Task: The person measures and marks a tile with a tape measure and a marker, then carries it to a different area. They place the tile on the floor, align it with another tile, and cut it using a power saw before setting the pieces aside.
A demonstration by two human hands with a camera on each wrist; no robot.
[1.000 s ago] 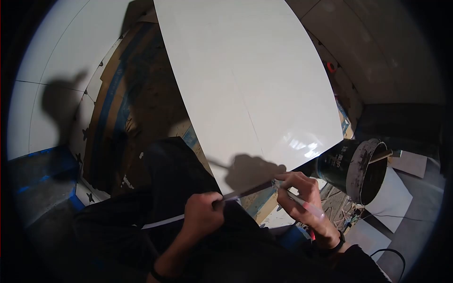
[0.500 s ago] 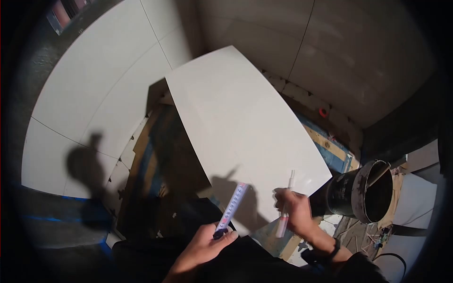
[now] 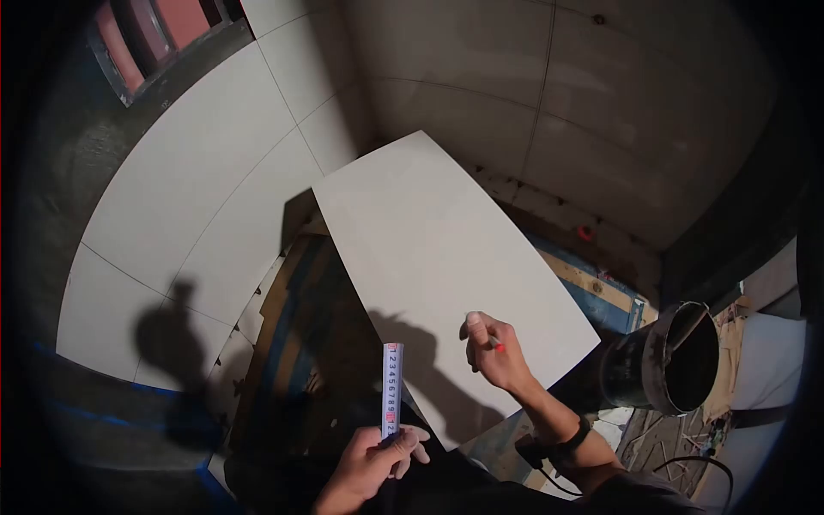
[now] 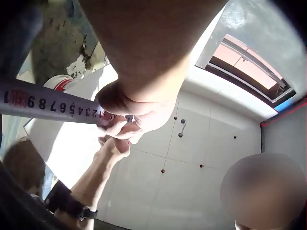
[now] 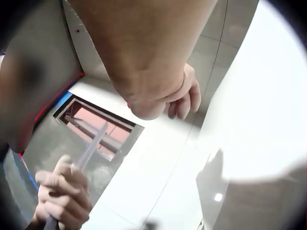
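In the head view my left hand (image 3: 378, 459) grips a tape measure's blade (image 3: 393, 390), whose numbered white strip stands up out of the fist. The left wrist view shows the same blade (image 4: 53, 105) running out to the left from the curled fingers. My right hand (image 3: 493, 348) is over a large white tile (image 3: 446, 249) with its fingers curled round a pen; only the pen's red end (image 3: 499, 347) shows, and the hand hides the rest. From the right wrist, the left hand (image 5: 62, 191) appears lower left, holding the blade edge-on.
A black bucket (image 3: 618, 373) with a stick in it stands right of the tile. Cardboard sheeting (image 3: 266, 335) covers floor at the left. Tiled walls (image 3: 215, 163) rise at left and behind, with a window (image 3: 154, 43) upper left. A cable (image 3: 712, 463) curves at lower right.
The view has lifted, bringing more wall and the window in. The blade, first stretched between both hands, now stands upright in the left hand. The right hand has moved left over the tile.
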